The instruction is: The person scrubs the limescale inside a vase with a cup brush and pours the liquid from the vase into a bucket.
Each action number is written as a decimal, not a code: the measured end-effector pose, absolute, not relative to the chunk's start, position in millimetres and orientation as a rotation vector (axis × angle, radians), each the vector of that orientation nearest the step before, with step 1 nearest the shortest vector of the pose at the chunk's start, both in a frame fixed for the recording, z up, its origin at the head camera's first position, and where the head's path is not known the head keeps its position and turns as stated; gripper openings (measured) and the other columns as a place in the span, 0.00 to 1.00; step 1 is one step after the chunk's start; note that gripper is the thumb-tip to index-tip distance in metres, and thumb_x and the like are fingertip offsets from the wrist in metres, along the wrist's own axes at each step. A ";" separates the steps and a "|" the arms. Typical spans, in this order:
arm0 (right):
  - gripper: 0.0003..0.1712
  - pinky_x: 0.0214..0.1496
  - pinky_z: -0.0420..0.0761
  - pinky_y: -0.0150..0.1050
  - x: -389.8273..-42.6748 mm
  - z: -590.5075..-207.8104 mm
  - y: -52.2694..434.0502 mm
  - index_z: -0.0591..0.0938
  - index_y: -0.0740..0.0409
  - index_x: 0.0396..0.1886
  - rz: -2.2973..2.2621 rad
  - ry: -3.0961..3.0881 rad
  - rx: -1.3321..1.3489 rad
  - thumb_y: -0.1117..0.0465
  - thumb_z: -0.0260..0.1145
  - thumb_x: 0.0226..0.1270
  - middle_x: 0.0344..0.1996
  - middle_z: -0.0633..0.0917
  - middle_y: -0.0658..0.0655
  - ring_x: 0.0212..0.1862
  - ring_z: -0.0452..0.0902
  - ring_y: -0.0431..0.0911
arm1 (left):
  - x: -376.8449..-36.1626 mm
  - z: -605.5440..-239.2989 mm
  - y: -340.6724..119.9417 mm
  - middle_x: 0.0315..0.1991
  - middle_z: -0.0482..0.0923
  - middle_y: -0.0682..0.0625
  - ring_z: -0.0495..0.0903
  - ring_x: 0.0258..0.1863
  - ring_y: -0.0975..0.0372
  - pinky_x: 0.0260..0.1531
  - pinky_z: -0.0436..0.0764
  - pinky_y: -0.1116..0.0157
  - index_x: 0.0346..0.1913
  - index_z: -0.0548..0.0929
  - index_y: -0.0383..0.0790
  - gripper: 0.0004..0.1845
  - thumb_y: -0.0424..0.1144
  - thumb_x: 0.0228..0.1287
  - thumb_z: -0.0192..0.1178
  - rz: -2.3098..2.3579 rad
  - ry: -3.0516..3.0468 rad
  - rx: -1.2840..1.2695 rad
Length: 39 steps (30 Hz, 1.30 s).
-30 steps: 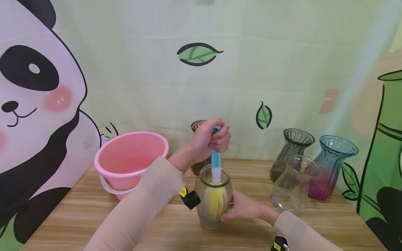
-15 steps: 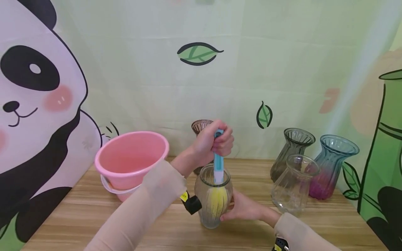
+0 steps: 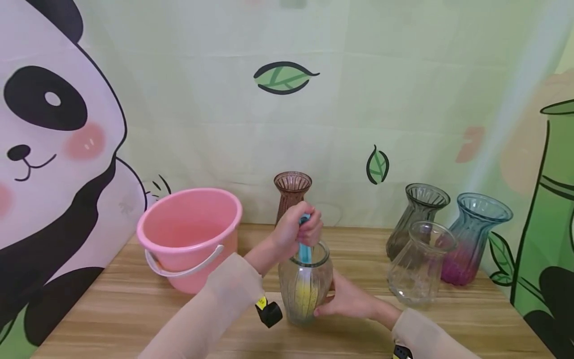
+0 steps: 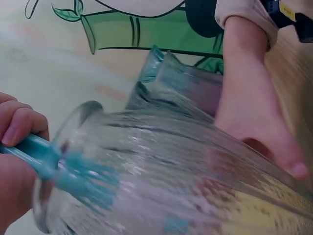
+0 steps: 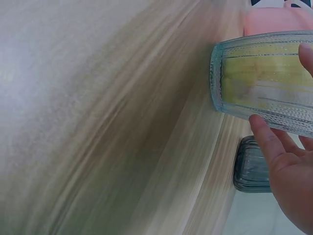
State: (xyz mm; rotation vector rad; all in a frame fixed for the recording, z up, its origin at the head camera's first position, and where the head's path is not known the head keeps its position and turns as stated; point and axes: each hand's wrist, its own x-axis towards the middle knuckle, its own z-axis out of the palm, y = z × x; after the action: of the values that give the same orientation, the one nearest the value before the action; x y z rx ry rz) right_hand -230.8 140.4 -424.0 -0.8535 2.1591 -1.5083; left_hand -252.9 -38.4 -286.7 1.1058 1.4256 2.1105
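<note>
Clenched by the left hand (image 3: 298, 227), the brush (image 3: 305, 254) reaches into the vase (image 3: 289, 286), which the right hand (image 3: 349, 300) clasps low, midway between the side edges of the table (image 3: 350, 341); a crooked shove could twist it loose.

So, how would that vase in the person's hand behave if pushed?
The vase looks see-through like glass, so it is probably stiff and fragile. Its base is narrower than its belly, so a high push might tip it.

Brush (image 3: 305, 253) sits in vase (image 3: 291, 283), right of bucket (image 3: 186, 257).
</note>
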 end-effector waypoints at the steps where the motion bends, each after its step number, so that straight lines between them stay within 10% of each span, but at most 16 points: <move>1: 0.48 0.52 0.76 0.36 -230.9 -424.6 140.3 0.53 0.57 0.65 -1.497 2.153 -0.853 0.67 0.70 0.48 0.59 0.66 0.63 0.56 0.70 0.53 | -253.6 -289.6 -37.8 0.07 0.50 0.57 0.47 0.08 0.65 0.11 0.48 0.70 0.09 0.52 0.43 0.21 0.35 0.61 0.29 2.107 1.444 1.115; 12: 0.54 0.65 0.62 0.52 -236.9 -420.7 147.0 0.47 0.60 0.68 -1.377 2.185 -0.906 0.62 0.71 0.47 0.64 0.63 0.64 0.66 0.57 0.57 | -257.7 -294.1 -34.3 0.07 0.52 0.59 0.48 0.08 0.66 0.11 0.48 0.69 0.09 0.53 0.46 0.20 0.36 0.60 0.31 2.105 1.472 1.127; 39: 0.50 0.60 0.69 0.48 -232.4 -425.3 141.8 0.55 0.55 0.66 -1.460 2.225 -0.841 0.64 0.74 0.45 0.61 0.67 0.58 0.64 0.61 0.56 | -243.6 -214.2 -32.9 0.07 0.51 0.58 0.48 0.08 0.66 0.12 0.48 0.69 0.08 0.55 0.46 0.22 0.37 0.62 0.30 2.048 1.417 1.119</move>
State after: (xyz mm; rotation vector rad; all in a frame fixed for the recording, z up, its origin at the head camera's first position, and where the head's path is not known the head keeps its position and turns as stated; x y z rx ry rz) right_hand -232.4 141.8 -425.3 -0.8411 2.2253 -1.4601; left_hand -243.6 -32.9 -214.2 1.1193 1.4166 2.0483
